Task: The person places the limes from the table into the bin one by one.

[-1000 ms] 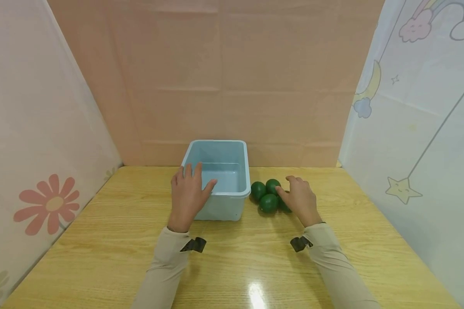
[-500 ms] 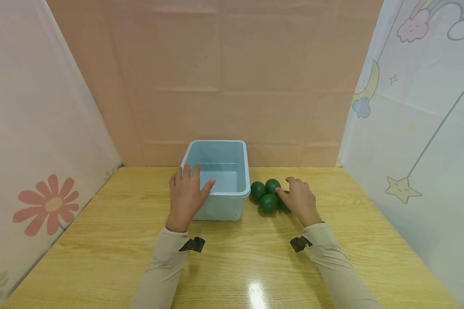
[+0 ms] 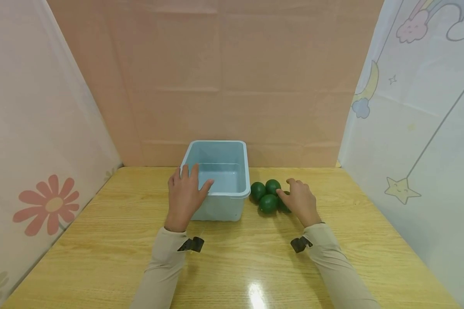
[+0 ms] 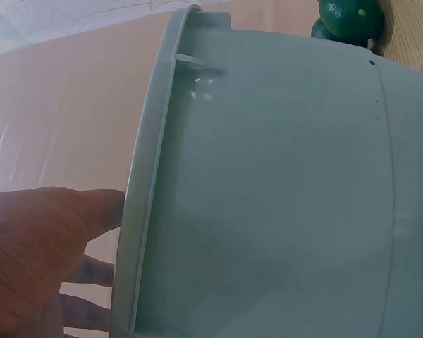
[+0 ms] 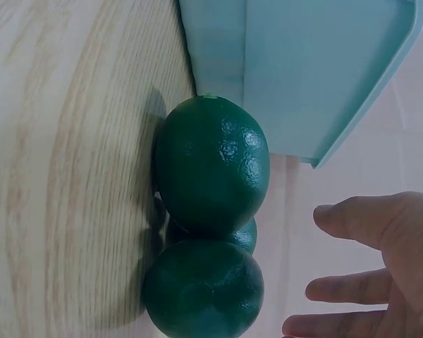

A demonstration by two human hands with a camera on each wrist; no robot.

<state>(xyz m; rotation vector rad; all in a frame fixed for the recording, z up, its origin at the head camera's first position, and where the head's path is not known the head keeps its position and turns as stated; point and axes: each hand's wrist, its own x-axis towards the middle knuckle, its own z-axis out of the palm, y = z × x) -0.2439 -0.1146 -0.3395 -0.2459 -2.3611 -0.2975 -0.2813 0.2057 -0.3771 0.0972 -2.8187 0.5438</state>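
A light blue plastic bin [image 3: 216, 208] stands on the table, its inside bare where I can see it. My left hand [image 3: 183, 197] hovers over its near left corner with fingers spread; in the left wrist view, the bin's rim [image 4: 142, 183] hides the fingertips. Right of the bin, several dark green, glossy, lime-like fruits [image 3: 268, 204] lie clustered. My right hand [image 3: 300, 199] is above the rightmost fruit [image 3: 284, 205] and partly covers it. In the right wrist view, its thumb and fingers are extended, apart from the nearest fruits [image 5: 211, 165], holding nothing.
The wooden table [image 3: 100, 240] runs up to a peach cloth backdrop [image 3: 224, 77]. White patterned sheets flank it on the left [image 3: 35, 128] and right [image 3: 421, 128]. Small black devices are strapped at both wrists.
My left hand has drifted slightly left over the bin. The right hand, the bin and the green fruits stay practically where they were.
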